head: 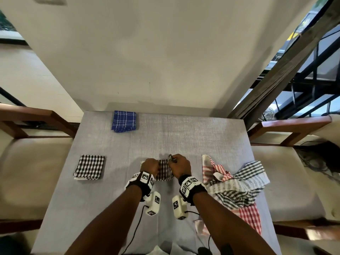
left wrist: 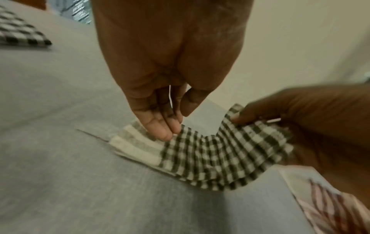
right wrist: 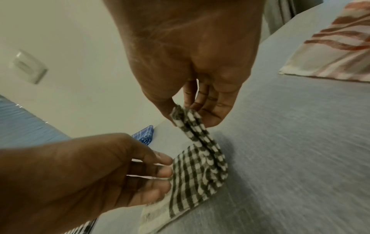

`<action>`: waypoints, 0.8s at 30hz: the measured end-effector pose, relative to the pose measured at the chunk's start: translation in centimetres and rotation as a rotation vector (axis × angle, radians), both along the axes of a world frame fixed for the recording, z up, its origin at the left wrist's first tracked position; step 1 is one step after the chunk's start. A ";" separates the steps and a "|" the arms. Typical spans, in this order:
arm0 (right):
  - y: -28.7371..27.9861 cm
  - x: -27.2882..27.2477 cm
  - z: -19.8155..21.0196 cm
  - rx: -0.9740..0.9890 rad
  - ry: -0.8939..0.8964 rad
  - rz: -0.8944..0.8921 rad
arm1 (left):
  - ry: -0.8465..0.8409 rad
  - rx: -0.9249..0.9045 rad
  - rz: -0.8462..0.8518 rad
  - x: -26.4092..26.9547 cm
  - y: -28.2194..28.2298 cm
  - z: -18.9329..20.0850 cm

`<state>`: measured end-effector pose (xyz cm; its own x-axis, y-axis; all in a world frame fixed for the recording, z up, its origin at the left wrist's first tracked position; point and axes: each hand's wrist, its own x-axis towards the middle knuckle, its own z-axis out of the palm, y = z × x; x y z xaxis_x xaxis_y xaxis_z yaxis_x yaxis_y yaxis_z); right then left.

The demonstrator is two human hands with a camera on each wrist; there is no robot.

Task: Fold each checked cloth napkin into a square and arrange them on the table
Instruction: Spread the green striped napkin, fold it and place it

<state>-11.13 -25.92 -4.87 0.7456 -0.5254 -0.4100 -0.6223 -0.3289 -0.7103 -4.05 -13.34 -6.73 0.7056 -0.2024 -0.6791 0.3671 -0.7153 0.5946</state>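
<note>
A dark brown checked napkin lies partly folded in the middle of the grey table. My left hand presses straight fingertips on its left part, holding it flat. My right hand pinches the napkin's right end between thumb and fingers and lifts it, so the cloth curves up off the table. A folded black checked napkin lies at the left. A folded blue checked napkin sits at the far left.
A loose heap of unfolded cloths, red checked and grey-green checked, covers the right side of the table. Cushioned wooden chairs stand on both sides. A wall rises behind the table's far edge.
</note>
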 end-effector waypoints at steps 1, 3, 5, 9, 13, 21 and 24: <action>0.4 0.3 0.2 -0.011 -0.004 0.012 | -0.080 0.087 -0.031 0.2 0.9 0.5; 1.6 0.9 0.6 -0.037 -0.011 0.054 | -0.176 0.180 -0.053 0.4 2.9 0.7; 3.1 1.7 1.1 -0.053 -0.010 0.080 | -0.170 0.182 -0.099 0.2 4.2 0.0; 6.2 3.1 1.1 -0.063 -0.004 0.111 | -0.145 0.089 -0.145 0.4 5.4 -0.1; 9.4 3.7 0.2 -0.090 0.064 0.174 | -0.146 0.065 -0.193 1.2 6.9 0.1; 12.2 3.2 -1.1 -0.064 -0.051 0.250 | -0.249 0.051 -0.064 1.6 7.8 0.0; 11.8 2.4 -1.0 -0.043 -0.144 0.217 | -0.285 0.083 -0.033 1.7 7.6 -0.1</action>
